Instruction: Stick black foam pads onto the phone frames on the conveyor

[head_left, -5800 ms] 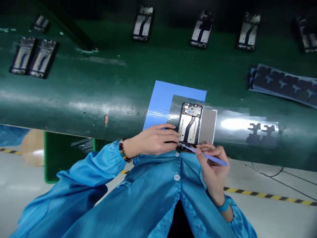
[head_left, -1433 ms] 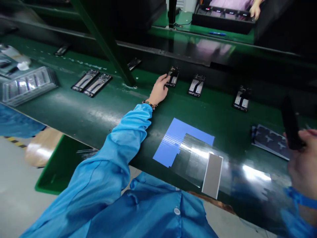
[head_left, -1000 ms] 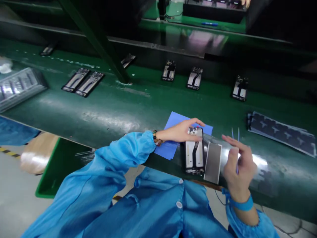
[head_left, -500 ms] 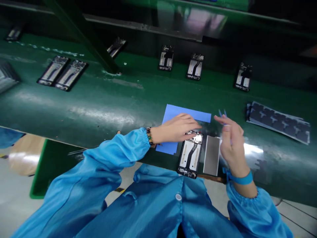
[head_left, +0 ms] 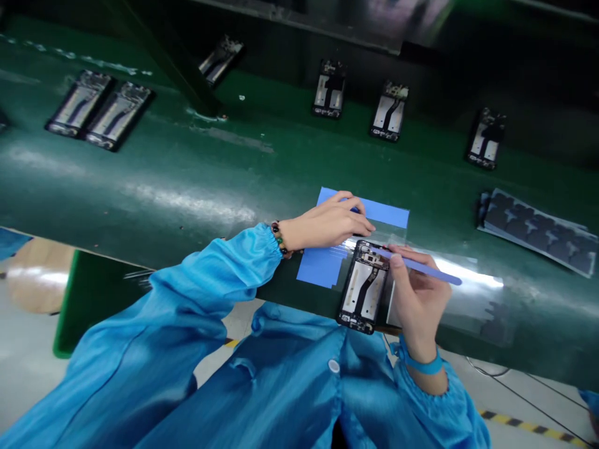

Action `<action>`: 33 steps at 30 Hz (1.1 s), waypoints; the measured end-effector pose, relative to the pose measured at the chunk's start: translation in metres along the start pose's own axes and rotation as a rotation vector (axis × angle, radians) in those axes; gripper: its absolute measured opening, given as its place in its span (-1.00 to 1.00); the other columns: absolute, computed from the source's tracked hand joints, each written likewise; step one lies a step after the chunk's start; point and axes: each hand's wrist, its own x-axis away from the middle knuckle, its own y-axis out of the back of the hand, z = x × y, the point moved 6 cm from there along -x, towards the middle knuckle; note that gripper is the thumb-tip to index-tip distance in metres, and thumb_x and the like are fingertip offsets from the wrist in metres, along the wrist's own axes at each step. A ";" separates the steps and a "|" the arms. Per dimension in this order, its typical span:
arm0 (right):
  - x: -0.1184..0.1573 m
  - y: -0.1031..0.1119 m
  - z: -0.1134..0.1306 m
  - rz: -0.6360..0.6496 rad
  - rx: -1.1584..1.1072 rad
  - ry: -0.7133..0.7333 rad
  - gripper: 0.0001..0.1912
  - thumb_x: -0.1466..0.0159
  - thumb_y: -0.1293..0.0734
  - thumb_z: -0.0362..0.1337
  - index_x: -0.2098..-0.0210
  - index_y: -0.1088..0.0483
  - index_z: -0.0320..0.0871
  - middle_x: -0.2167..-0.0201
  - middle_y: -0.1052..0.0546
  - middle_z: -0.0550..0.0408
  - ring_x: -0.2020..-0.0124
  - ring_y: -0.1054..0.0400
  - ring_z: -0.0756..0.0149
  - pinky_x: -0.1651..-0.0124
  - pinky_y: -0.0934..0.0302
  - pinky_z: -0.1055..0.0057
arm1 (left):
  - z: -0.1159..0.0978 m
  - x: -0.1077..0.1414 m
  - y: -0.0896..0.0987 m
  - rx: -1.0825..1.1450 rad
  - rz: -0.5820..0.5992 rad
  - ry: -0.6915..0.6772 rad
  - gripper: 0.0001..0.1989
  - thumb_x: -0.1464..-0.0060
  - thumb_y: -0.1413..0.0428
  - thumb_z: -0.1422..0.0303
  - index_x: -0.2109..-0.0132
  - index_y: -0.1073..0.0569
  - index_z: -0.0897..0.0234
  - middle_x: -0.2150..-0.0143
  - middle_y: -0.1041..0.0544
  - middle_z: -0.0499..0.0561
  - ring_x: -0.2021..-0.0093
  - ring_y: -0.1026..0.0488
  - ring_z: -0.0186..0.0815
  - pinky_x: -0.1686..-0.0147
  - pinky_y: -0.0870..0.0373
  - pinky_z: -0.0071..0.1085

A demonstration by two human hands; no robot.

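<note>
An opened phone (head_left: 364, 290) lies at the table's front edge, its white inner plate and black ribbon showing. My right hand (head_left: 421, 287) is closed on blue tweezers (head_left: 430, 269), whose tips are over the phone's upper end. Just above the phone, my left hand (head_left: 330, 223) has bent fingers near its top edge; what they hold, if anything, is hidden. Beneath that hand is a blue sheet (head_left: 321, 268) with a clear film beside it. A flat grey piece (head_left: 392, 312) beside the phone is mostly covered by my right hand.
Several opened phones (head_left: 390, 111) stand along the back of the green table (head_left: 187, 168). Two more (head_left: 119, 117) lie at the left. A stack of dark patterned sheets (head_left: 538, 231) sits at the right. A green post (head_left: 173, 62) rises at back left.
My right hand has moved left and down, bringing the tweezers over the phone. My left hand's fingers have bent more above it. The view has shifted slightly.
</note>
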 end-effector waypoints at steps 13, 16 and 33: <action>0.002 -0.022 -0.011 0.043 0.033 -0.084 -0.61 -0.27 -0.66 0.02 0.26 -0.50 -0.07 0.16 -0.66 0.02 0.03 -0.65 0.12 -0.09 -0.57 0.11 | 0.005 0.000 -0.003 0.049 0.014 -0.002 -0.63 -0.50 -0.09 0.46 -0.24 -0.70 0.10 -0.32 -0.69 0.02 -0.42 -0.39 -0.09 -0.52 -0.06 0.00; -0.001 -0.010 -0.018 -0.010 -0.067 -0.132 -0.58 -0.25 -0.68 0.00 0.27 -0.46 -0.07 0.15 -0.68 0.03 0.05 -0.66 0.14 -0.07 -0.58 0.12 | 0.002 0.001 0.001 0.059 -0.015 0.007 -0.63 -0.47 -0.10 0.48 -0.22 -0.71 0.09 -0.30 -0.71 0.00 -0.38 -0.43 -0.08 -0.51 -0.10 0.02; -0.003 0.017 -0.026 -0.116 -0.049 -0.007 -0.61 -0.28 -0.64 -0.09 0.28 -0.37 -0.04 0.31 -0.61 0.15 0.16 -0.63 0.22 -0.05 -0.54 0.13 | -0.032 -0.003 -0.005 0.086 -0.032 -0.064 -0.77 -0.50 -0.15 0.35 -0.07 -0.72 0.14 -0.21 -0.74 0.06 -0.19 -0.63 -0.14 -0.32 -0.28 -0.07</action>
